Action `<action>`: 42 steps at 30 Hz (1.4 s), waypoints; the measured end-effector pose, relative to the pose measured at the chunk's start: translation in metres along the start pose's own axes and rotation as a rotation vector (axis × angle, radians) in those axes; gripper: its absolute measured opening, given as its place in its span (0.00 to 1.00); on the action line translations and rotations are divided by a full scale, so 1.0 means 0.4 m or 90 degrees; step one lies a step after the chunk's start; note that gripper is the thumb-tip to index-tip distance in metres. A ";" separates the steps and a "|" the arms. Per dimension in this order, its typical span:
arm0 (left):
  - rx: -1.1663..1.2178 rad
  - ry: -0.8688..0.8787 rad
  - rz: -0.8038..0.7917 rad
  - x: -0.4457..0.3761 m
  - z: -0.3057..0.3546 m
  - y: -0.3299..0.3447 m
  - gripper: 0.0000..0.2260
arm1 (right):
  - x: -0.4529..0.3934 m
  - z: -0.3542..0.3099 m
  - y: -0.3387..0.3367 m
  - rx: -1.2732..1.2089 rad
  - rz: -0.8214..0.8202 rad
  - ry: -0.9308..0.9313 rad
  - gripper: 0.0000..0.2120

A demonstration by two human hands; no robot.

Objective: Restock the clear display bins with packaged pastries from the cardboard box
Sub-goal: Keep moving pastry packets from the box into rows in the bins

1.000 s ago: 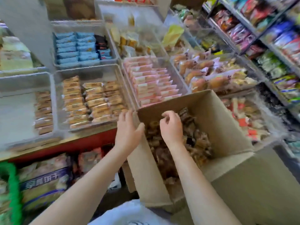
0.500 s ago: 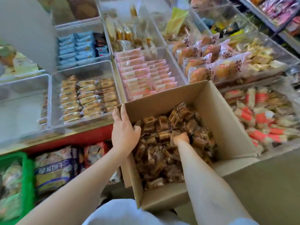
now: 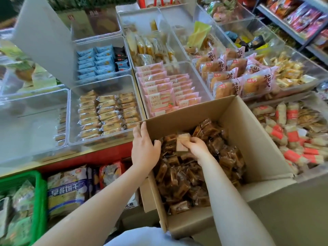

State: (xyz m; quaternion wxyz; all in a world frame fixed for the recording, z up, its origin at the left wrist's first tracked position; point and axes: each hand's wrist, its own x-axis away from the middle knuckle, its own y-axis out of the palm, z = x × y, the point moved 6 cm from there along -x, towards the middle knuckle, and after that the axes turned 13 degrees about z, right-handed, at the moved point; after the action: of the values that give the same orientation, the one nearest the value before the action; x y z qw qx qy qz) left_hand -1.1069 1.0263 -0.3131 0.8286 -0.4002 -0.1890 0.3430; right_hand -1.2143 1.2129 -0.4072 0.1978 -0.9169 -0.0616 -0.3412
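Hands (image 3: 144, 148) in cardboard box (image 3: 262, 150) against display bins (image 3: 104, 82)

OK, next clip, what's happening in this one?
A person is restocking shop bins. The left hand grips the near-left wall of an open cardboard box full of brown wrapped pastries. The right hand, down inside the box, has its grip on a small stack of pastry packs. The clear bin left of the box already holds rows of tan packs. Nothing has left the box yet.
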 end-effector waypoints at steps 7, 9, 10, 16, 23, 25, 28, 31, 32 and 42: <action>0.378 -0.052 -0.054 -0.059 -0.083 -0.185 0.18 | 0.340 -0.278 0.169 -0.029 -0.174 -0.243 0.21; 0.494 -0.077 -0.086 -0.089 -0.152 -0.276 0.11 | 0.401 -0.317 0.283 0.001 -0.205 -0.282 0.20; 0.532 -0.092 -0.081 -0.109 -0.200 -0.324 0.10 | 0.425 -0.332 0.352 0.030 -0.211 -0.304 0.18; 0.513 -0.216 0.032 -0.239 -0.630 -0.566 0.09 | 0.556 -0.360 0.795 0.164 -0.250 -0.353 0.08; -0.077 -0.051 0.090 -0.298 -1.145 -0.711 0.21 | 0.558 -0.375 1.242 0.330 -0.197 -0.475 0.15; -0.046 -0.024 0.070 -0.306 -1.177 -0.703 0.20 | 0.545 -0.364 1.341 0.393 -0.193 -0.488 0.16; -0.005 -0.020 0.083 -0.318 -1.170 -0.697 0.15 | 0.520 -0.332 1.447 0.616 -0.179 -0.562 0.17; -0.009 -0.028 0.075 -0.323 -1.175 -0.687 0.16 | 0.469 -0.287 1.490 0.811 -0.177 -0.588 0.17; -0.016 -0.030 0.064 -0.324 -1.180 -0.683 0.16 | 0.455 -0.276 1.495 0.840 -0.188 -0.577 0.17; -0.101 -0.090 0.040 -0.320 -1.147 -0.685 0.18 | 0.446 -0.291 1.468 0.792 -0.147 -0.607 0.15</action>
State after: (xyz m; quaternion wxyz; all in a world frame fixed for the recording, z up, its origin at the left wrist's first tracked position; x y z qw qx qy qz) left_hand -0.8115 0.5677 -0.3799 0.7677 -0.4448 -0.2611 0.3803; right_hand -1.0031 0.6252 -0.3992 0.5893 -0.6733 -0.4141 0.1670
